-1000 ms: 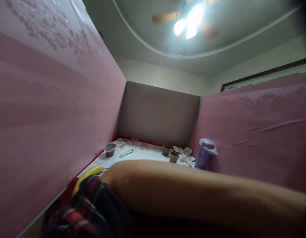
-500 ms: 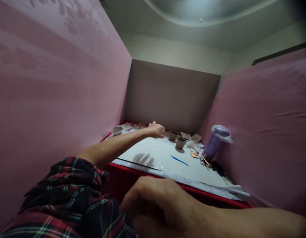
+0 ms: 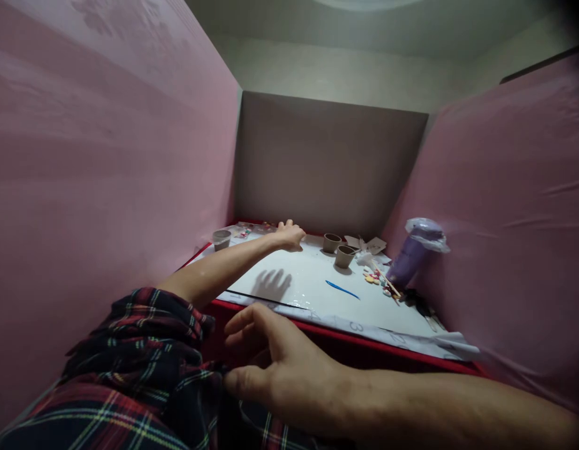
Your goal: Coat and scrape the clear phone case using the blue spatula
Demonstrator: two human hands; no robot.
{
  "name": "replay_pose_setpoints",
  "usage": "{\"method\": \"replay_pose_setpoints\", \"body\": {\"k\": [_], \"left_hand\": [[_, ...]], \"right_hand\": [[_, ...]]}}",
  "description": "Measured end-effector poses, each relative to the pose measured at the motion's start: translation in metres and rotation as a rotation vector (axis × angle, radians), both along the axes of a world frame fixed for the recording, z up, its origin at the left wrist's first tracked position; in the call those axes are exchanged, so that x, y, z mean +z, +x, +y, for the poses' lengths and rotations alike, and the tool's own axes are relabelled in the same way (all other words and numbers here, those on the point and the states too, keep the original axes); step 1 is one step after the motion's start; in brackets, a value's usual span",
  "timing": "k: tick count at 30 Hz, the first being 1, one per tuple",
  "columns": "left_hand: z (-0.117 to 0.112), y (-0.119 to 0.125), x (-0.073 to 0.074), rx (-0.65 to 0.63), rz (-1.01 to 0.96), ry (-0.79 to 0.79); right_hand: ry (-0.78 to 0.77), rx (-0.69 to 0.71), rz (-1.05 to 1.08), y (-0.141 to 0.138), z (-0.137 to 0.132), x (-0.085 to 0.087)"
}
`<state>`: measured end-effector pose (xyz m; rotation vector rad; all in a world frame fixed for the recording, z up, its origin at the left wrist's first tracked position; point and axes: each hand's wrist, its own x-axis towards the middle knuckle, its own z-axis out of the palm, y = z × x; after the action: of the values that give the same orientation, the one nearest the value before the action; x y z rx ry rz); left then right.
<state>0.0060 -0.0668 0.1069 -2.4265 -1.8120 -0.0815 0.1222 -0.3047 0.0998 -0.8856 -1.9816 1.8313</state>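
My left hand [image 3: 290, 236] reaches far over the white table sheet [image 3: 312, 269], its fingers spread and nothing in them. A shadow of spread fingers falls on the sheet below. My right hand [image 3: 289, 369] is close to me, before the table's front edge, with fingers loosely curved and thumb apart. No object shows in it; its thumb tip is beside the rolled-up plaid sleeve [image 3: 153, 331] of my left arm. To the right of my left hand stand two brown cups [image 3: 344, 257]. A blue tool [image 3: 342, 289], slim and curved, lies nearer to me.
On the left stands a translucent cup [image 3: 222, 240]. A purple container [image 3: 408, 256] with plastic wrap stands at right, beside small colourful pieces [image 3: 372, 276] and thin sticks. Pink-covered walls [image 3: 111, 156] rise on both sides, with a grey panel [image 3: 326, 162] behind.
My right hand has lifted slightly and its fingers have opened beside the sleeve. My left hand stays stretched over the table. The view has tilted a little downward.
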Motion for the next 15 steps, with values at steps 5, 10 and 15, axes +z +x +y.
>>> {"method": "replay_pose_setpoints", "body": {"k": [5,10,15], "left_hand": [[0.006,-0.008,-0.001,0.030,0.011,-0.006],[0.009,-0.024,-0.002,0.076,0.029,-0.018],[0.012,-0.034,-0.009,0.106,0.083,-0.023]], "right_hand": [[-0.123,0.093,0.004,-0.005,0.005,-0.016],[-0.079,0.128,0.050,0.001,0.009,-0.008],[-0.069,0.281,0.221,-0.001,0.014,0.019]]}}
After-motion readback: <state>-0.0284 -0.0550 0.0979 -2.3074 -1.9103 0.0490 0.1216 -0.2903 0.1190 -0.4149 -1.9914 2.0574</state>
